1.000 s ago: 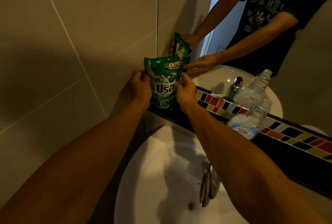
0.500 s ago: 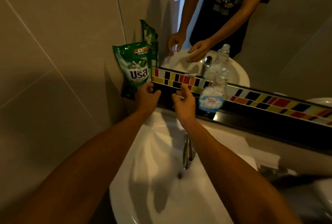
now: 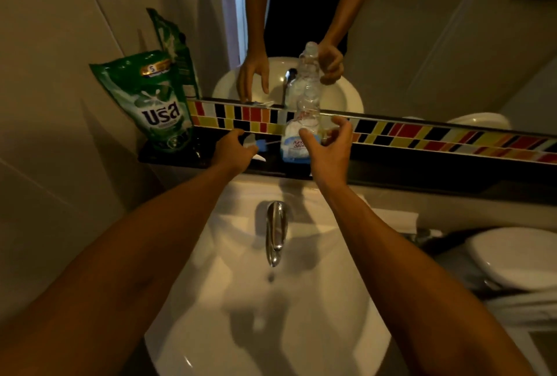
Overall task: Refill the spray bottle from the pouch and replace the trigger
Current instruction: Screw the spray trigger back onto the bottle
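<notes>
1. The right hand (image 3: 327, 149) is spread open just short of the uncapped bottle (image 3: 303, 131); nothing is held.
2. The left hand (image 3: 233, 151) is lowered, loosely open, onto the trigger (image 3: 256, 146); grip unclear.
3. The pouch (image 3: 150, 101) is stood at the shelf (image 3: 422, 170) corner.
4. Risk: the light bottle may be toppled by a clumsy reach.

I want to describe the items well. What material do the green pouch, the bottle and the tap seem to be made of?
The green pouch: likely flexible plastic film, glossy, because it creases and reflects light. The bottle: clear, thin plastic, apparently; the tiles show through it, and it has a printed label. The tap: polished metal, probably chrome-plated, with mirror-like highlights.
</notes>
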Tool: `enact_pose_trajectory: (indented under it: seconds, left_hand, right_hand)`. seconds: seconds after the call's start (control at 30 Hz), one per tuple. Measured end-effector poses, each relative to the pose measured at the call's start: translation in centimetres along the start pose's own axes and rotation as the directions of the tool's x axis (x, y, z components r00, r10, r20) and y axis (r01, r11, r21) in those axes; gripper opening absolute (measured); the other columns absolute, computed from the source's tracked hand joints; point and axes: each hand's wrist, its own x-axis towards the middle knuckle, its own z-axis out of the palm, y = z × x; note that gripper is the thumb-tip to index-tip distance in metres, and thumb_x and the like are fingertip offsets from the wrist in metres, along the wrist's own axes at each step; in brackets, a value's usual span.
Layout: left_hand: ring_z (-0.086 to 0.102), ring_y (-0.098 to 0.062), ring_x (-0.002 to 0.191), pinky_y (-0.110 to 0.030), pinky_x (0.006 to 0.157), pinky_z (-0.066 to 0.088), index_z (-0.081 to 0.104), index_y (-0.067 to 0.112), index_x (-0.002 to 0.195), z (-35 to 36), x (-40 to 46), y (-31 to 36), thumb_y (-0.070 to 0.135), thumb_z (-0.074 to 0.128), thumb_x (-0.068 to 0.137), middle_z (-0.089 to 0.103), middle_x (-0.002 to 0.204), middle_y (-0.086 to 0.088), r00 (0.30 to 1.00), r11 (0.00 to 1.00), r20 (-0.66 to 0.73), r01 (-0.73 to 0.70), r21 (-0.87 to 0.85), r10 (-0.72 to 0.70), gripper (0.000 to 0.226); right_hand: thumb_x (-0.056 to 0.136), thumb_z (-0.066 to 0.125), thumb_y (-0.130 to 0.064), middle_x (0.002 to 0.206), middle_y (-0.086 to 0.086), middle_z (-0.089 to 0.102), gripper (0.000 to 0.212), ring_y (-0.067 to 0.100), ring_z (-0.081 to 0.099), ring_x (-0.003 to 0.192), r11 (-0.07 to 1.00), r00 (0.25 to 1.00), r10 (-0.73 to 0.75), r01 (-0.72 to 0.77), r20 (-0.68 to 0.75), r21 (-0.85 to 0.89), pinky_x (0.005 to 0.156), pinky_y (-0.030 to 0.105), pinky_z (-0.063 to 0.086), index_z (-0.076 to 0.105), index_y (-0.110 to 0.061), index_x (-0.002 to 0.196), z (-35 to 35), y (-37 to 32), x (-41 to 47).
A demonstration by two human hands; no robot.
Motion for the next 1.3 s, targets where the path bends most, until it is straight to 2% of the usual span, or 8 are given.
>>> enact_pose_trajectory:
  seconds: [0.1,0.2,0.33,0.47,0.8,0.93,1.07,1.3]
  left_hand:
    - [0.056,-0.032,0.123,-0.036,0.094,0.046,0.051,0.012,0.140,1.4,0.7,-0.1,0.026,0.074,0.086,0.058,0.138,-0.013,1.000,1.000,-0.015,0.019,0.023,-0.019,0.060]
    - [0.057,-0.032,0.122,-0.040,0.095,0.048,0.052,0.013,0.140,2.5,1.2,0.0,0.029,0.074,0.086,0.058,0.137,-0.012,0.999,0.998,-0.020,0.050,0.027,-0.050,0.061]
    - [0.058,-0.033,0.119,-0.040,0.092,0.050,0.054,0.013,0.136,3.5,1.7,-0.2,0.024,0.074,0.086,0.059,0.134,-0.013,0.993,0.995,-0.073,0.094,0.035,-0.091,0.055]
    - [0.062,-0.032,0.111,-0.033,0.078,0.047,0.059,0.010,0.127,3.8,1.8,-0.2,0.020,0.074,0.087,0.063,0.125,-0.013,0.982,0.987,-0.110,0.159,0.020,-0.156,0.044]
    - [0.065,-0.027,0.093,-0.034,0.071,0.047,0.069,0.004,0.109,1.3,1.4,-1.0,0.021,0.072,0.087,0.069,0.104,-0.013,0.972,0.983,-0.185,0.119,-0.137,-0.144,0.028]
    - [0.061,-0.023,0.071,-0.041,0.071,0.054,0.069,0.009,0.082,-2.0,1.0,-0.5,0.013,0.073,0.085,0.063,0.075,-0.007,0.979,0.943,-0.178,0.036,-0.330,-0.099,0.007]
    - [0.063,-0.023,0.078,-0.024,0.062,0.056,0.064,-0.005,0.116,-5.5,0.0,0.8,0.009,0.070,0.089,0.065,0.094,-0.017,0.983,0.893,-0.174,-0.019,-0.449,-0.066,0.031]
    - [0.060,-0.013,0.062,-0.018,0.048,0.050,0.065,0.002,0.118,-11.7,-0.9,3.6,0.011,0.068,0.090,0.065,0.096,-0.016,0.986,0.862,-0.168,-0.072,-0.502,-0.015,0.030]
  right_hand:
    - [0.088,0.082,-0.017,0.150,-0.001,0.046,0.077,0.003,0.051,0.121,0.996,0.994,-0.049,0.056,0.099,-0.069,0.083,0.017,0.051,0.041,-0.026,0.152,-0.8,-0.7,2.2]
    - [0.089,0.080,-0.014,0.153,-0.004,0.048,0.081,0.002,0.054,0.125,0.992,0.959,-0.065,0.091,0.275,-0.082,0.095,0.027,0.055,0.038,-0.026,0.158,-1.2,-1.1,3.9]
    - [0.092,0.077,-0.014,0.149,-0.002,0.055,0.070,-0.012,0.057,0.109,0.985,0.916,-0.048,0.109,0.399,-0.130,0.086,0.018,0.054,0.044,-0.023,0.153,-1.2,-1.9,5.7]
    - [0.093,0.077,-0.016,0.132,-0.002,0.066,0.050,0.001,0.061,0.114,0.977,0.888,-0.054,0.142,0.457,-0.160,0.095,0.028,0.053,0.056,-0.018,0.138,-1.2,-2.2,6.7]
    - [0.092,0.078,-0.016,0.122,-0.003,0.069,0.042,0.005,0.065,0.113,0.977,0.883,-0.096,0.172,0.460,-0.125,0.092,0.028,0.055,0.060,-0.018,0.130,-1.7,-2.2,6.0]
    - [0.092,0.077,-0.020,0.126,0.002,0.068,0.043,0.013,0.066,0.116,0.980,0.890,-0.089,0.157,0.446,-0.118,0.090,0.029,0.056,0.058,-0.018,0.132,-2.6,-2.5,4.8]
    - [0.093,0.077,-0.021,0.127,0.002,0.069,0.045,0.015,0.066,0.118,0.979,0.899,-0.114,0.175,0.424,-0.109,0.096,0.036,0.058,0.059,-0.018,0.133,-3.8,-3.4,3.3]
    - [0.092,0.078,-0.023,0.123,0.000,0.070,0.042,0.019,0.067,0.117,0.972,0.916,-0.124,0.189,0.381,-0.138,0.103,0.051,0.056,0.061,-0.021,0.130,-6.7,-5.0,1.0]
